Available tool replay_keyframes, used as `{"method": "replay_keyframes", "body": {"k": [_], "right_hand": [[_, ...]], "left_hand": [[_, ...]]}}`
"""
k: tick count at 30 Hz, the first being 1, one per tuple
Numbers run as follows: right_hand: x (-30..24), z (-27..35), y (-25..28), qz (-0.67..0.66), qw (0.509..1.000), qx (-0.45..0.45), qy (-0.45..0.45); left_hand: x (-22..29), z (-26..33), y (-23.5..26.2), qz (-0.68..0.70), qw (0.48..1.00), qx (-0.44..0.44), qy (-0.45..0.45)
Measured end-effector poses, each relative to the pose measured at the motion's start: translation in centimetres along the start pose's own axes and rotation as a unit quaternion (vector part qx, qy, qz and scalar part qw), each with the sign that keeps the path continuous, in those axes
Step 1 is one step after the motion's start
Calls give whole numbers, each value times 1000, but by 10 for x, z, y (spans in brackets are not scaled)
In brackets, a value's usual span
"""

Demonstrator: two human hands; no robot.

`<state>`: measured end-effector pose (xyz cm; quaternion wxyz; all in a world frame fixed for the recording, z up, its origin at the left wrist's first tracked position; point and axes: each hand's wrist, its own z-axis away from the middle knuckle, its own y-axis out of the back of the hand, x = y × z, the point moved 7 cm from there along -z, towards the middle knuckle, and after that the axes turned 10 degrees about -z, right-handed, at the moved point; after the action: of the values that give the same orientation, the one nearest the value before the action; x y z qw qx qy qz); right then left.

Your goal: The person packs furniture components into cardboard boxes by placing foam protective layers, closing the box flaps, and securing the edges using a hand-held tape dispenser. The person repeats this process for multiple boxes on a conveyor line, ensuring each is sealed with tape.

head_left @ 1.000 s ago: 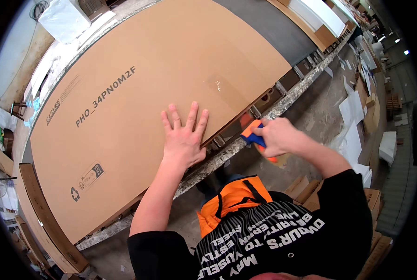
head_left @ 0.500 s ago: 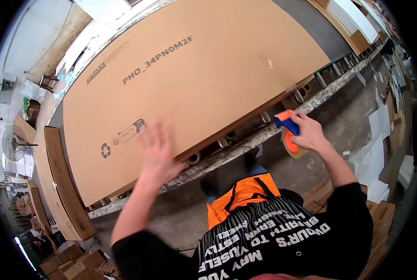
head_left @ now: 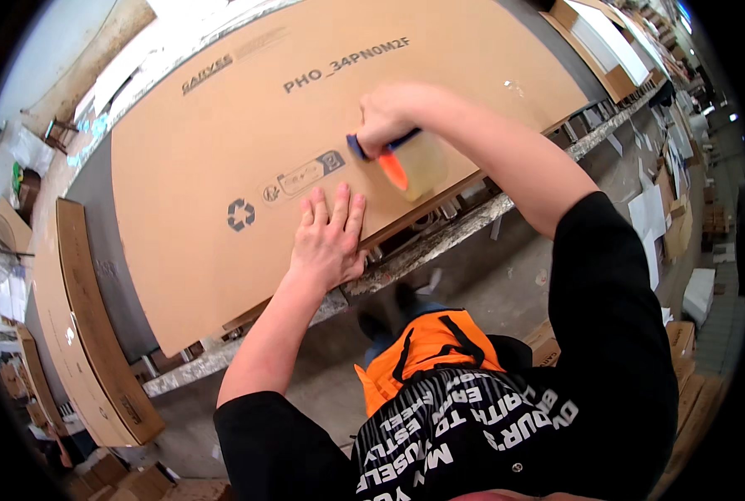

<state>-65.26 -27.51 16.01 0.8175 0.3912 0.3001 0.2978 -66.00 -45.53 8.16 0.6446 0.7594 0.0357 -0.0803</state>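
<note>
A large flat cardboard box (head_left: 214, 159) with dark print lies in front of me on a roller conveyor. My left hand (head_left: 330, 242) rests on the box's near edge, fingers spread over the top and thumb at the side. Above the box, to the right of that hand, my right hand (head_left: 386, 121) grips a blue and orange tape dispenser (head_left: 396, 167). Its roll of tape is blurred by motion. Whether the dispenser touches the cardboard I cannot tell.
The conveyor's metal rail (head_left: 431, 259) runs along the near side of the box. Another long carton (head_left: 97, 326) stands at the left. A standing fan (head_left: 1, 246) is at the far left. White sheets and cardboard scraps (head_left: 648, 217) lie on the floor at right.
My right hand has swung the tape dispenser from beside the conveyor to over the box. The left hand has shifted right along the edge and settled there. The view has turned slightly.
</note>
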Motion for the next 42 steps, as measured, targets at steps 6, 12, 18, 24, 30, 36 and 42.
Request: {"method": "replay_keyframes", "body": {"k": [6,12,18,24,30,36,42], "right_hand": [[9,77,-55,53,996,-45,54],[29,115,-168,0,994,106,-15],[-10,73,-204,38,999,5,-22],[-58,159,-160,-73,984,160,-36],[-236,67,-57,-16,966,235,108],[-269,21,-92,23,999,26,-1],[-219,116,-225,51,998,-41,-15]], "left_hand": [[-10,14,-3,14,1000,13,22],[-5,11,-4,-7,1000,7,16],[-17,27,11,48,999,11,-16],[-119,222,6,2,995,32,91],[-123,213,5,58,989,101,90],[-129,225,-3,85,981,130,118],[-131,233,-8,85,979,143,116]]}}
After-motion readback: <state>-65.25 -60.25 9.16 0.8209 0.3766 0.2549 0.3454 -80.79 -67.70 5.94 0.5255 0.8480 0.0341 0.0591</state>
